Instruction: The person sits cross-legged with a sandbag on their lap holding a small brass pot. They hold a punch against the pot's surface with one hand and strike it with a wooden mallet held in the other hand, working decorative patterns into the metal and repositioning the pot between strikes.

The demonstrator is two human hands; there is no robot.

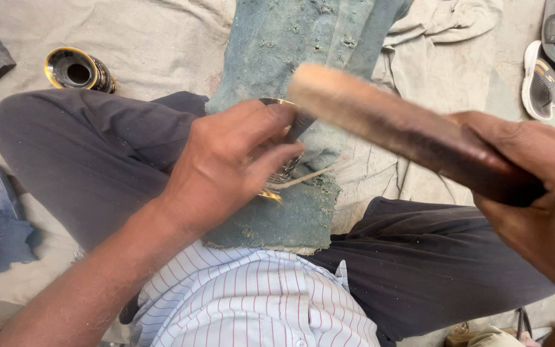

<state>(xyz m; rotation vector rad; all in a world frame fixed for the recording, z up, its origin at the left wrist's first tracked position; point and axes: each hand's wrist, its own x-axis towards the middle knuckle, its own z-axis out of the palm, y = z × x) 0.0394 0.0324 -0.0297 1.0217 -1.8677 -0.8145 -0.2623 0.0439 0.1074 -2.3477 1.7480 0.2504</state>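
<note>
Seated cross-legged, a worker's left hand point(232, 160) grips a small gold-rimmed metal piece point(282, 173) against the blue-green lap cloth point(290, 38) while the right hand point(534, 193), fingers clenched around a wooden stick point(406, 128), should strike squarely, clear of the fingertips.

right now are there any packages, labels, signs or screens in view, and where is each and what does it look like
None show: no package, label, sign or screen.
Left hand: grips a small shiny metal piece with a gold rim, over a worn green cloth on the lap.
Right hand: holds a long brown wooden tool, blurred.
Round gold-rimmed dark object: on the floor cloth, upper left.
Sandals: grey and white, upper right.
</note>
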